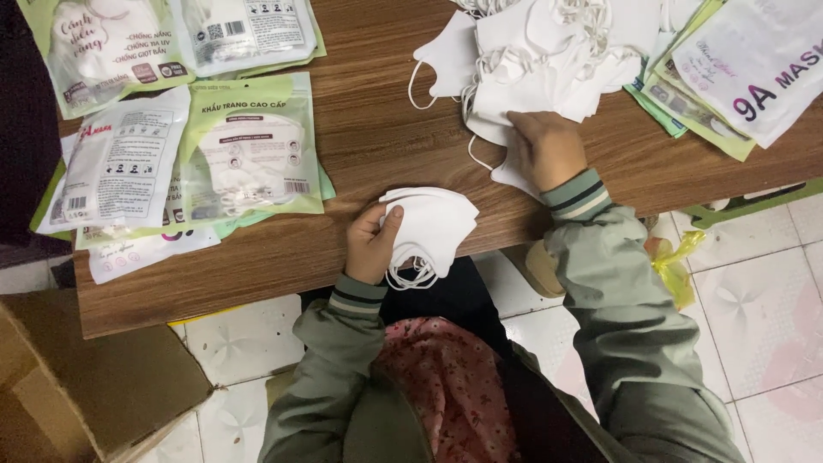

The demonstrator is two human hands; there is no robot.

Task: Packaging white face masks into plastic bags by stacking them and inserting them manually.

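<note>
Stack of folded white masks (433, 227), gathered at the near edge of the wooden table (377, 129), just below frame centre. The left hand (370, 244) closes on the stack from its 9 o'clock side, thumb on top, ear loops hanging below. At 1 o'clock from the stack, the right hand (544, 150) lies flat, fingers pressed on the loose heap of white masks (549, 51); whether it has pinched one cannot be told. Judged from the layout, a small batch is collected while most of the heap remains unsorted. At 9 to 10 o'clock lie the filled green-and-white packets (249, 146); at 2 o'clock, a pile of flat empty pouches (737, 69). A cardboard box (77, 377) sits at 8 o'clock.
</note>
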